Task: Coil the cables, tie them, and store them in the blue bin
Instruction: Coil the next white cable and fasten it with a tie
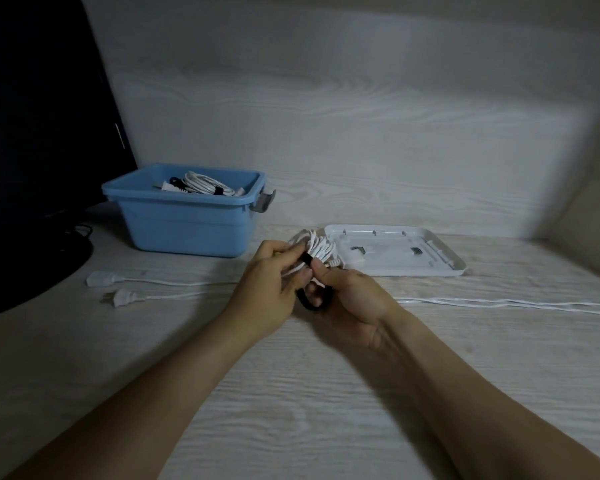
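Above the middle of the table my left hand grips a coiled white cable. A black strap runs round the coil, and my right hand pinches it, a loop of it hanging below my fingers. The blue bin stands at the back left and holds a tied white cable coil. Another white cable lies loose across the table, its two plug ends at the left.
A white lid lies upside down just right of my hands. A dark monitor on its black base fills the left side. A pale wall rises behind the table.
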The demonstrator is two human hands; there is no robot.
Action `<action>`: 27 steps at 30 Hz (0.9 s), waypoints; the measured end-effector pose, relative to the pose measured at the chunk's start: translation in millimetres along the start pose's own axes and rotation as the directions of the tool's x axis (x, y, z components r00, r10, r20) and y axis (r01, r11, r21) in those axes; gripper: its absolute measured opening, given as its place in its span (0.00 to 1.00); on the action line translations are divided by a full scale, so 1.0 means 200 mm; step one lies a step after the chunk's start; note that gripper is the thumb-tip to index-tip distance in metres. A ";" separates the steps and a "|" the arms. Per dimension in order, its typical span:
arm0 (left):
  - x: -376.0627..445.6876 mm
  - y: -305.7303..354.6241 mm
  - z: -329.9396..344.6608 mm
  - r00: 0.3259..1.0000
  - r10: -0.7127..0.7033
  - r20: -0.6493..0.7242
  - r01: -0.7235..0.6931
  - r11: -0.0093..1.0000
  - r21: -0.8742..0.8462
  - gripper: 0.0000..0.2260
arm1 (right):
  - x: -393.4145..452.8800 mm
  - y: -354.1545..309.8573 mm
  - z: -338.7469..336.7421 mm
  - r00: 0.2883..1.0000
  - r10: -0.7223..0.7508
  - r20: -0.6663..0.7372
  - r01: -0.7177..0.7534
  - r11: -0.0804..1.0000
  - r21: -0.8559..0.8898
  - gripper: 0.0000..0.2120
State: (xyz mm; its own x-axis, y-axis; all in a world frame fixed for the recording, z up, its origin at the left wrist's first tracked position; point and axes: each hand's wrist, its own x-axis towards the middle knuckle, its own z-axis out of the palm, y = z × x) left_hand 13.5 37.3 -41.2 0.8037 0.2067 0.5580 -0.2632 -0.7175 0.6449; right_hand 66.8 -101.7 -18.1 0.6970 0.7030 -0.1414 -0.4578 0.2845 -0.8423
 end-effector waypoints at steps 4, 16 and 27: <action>0.00 0.00 -0.01 0.996 0.000 0.094 0.007 0.998 -0.069 0.14 | -0.01 0.01 0.01 0.997 -0.067 -0.048 0.066 0.997 -0.028 0.07; 0.00 0.05 -0.05 0.996 -0.083 0.032 0.089 0.947 -0.308 0.10 | -0.01 0.05 0.02 0.960 -0.221 -0.172 0.196 0.968 -0.154 0.06; 0.01 0.05 -0.04 0.999 -0.015 0.038 0.019 0.995 -0.102 0.19 | -0.01 0.07 0.02 0.925 -0.295 -0.238 0.226 0.934 -0.277 0.10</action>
State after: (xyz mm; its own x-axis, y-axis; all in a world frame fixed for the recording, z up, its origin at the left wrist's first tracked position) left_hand 8.7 35.7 -30.3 0.8275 0.1922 0.5276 -0.3009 -0.6416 0.7056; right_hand 56.8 -95.9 -28.3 0.9114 0.4116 -0.0064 -0.1169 0.2439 -0.9627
